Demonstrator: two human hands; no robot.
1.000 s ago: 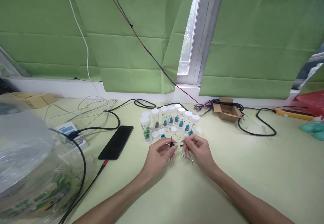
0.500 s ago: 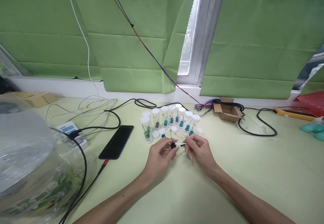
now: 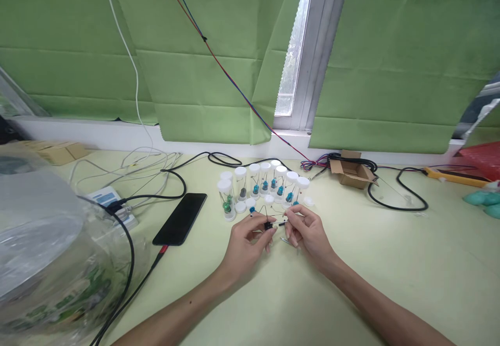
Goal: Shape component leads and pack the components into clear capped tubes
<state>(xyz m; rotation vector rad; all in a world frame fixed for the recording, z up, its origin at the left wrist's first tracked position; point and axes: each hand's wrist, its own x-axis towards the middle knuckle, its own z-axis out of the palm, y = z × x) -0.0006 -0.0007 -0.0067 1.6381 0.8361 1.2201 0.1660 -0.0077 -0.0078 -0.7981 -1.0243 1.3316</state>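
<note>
Between the thumb and fingers of my left hand [image 3: 249, 239] is a small black part [image 3: 268, 225], with a thin dark wire bent upward from it. My right hand [image 3: 307, 230] pinches a thin metal rod [image 3: 279, 223] whose tip points left at the black part; whether they touch I cannot tell. Just beyond the hands stand several clear tubes with white caps [image 3: 242, 185], holding green, grey and blue pieces with wires. A loose blue piece [image 3: 252, 210] lies near my left fingertips. Under my right hand a slim metal piece [image 3: 286, 241] rests on the table.
A black phone [image 3: 180, 219] with a cable lies left of my hands. Farther left is a large clear plastic bag [image 3: 58, 262]. An open cardboard box [image 3: 352, 173] and black cables [image 3: 394, 208] are at the back right. Loose white caps [image 3: 240, 208] lie by the tubes.
The black part has turned slightly in my left fingers, and its wire now shows a bend at the top. My right hand has barely moved.
</note>
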